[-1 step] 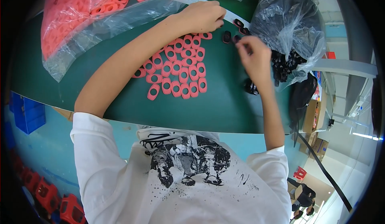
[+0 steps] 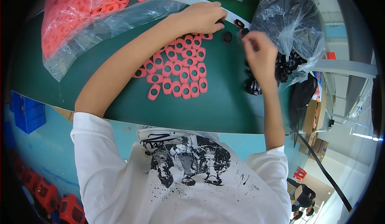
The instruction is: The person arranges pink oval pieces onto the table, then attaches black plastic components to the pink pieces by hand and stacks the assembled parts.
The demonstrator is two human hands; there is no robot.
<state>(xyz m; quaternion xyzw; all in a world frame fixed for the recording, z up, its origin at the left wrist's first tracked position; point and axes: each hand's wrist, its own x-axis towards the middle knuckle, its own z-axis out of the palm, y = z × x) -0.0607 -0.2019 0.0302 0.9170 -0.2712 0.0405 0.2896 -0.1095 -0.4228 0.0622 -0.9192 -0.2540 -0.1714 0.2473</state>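
My left hand is closed at the far side of the green table, beyond several flat pink rings. Its curled fingers hide whatever they may hold. To the right, my right hand is slightly blurred, its thumb and fingers bent together. A black oval piece shows at its fingertips; I cannot tell whether they grip it or it lies behind them. Between the hands lies another black oval piece. A black piece with a pinkish edge lies farther back.
A clear bag of pink rings fills the far left. At right, a clear plastic bag stands by a pile of small black parts. Several black parts lie near my right wrist. The green table's front edge is close to my body.
My right hand has moved a little to the right. The black piece seen by its fingertips, near the oval piece on the table, no longer shows there. My left hand has barely moved.
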